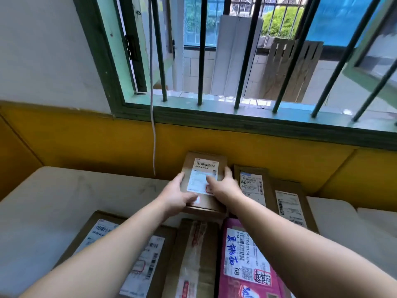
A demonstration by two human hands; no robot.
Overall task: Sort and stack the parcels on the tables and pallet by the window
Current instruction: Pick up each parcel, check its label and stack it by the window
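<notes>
Below the barred window [236, 61], on a pale surface [53, 201], a small brown parcel [204, 181] is held between both hands, its long axis running away toward the yellow wall [86, 143]. The left hand [178, 195] is curled round its left edge, the right hand [223, 186] round its right. Two labelled parcels [270, 194] lie just beside it, rightward.

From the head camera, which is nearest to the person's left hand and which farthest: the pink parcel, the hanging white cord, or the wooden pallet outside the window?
From the left hand:
1. White cord, just above it, against the yellow wall.
2. Pink parcel, lower right, under the right forearm.
3. Wooden pallet, far off, outside beyond the bars.
</notes>
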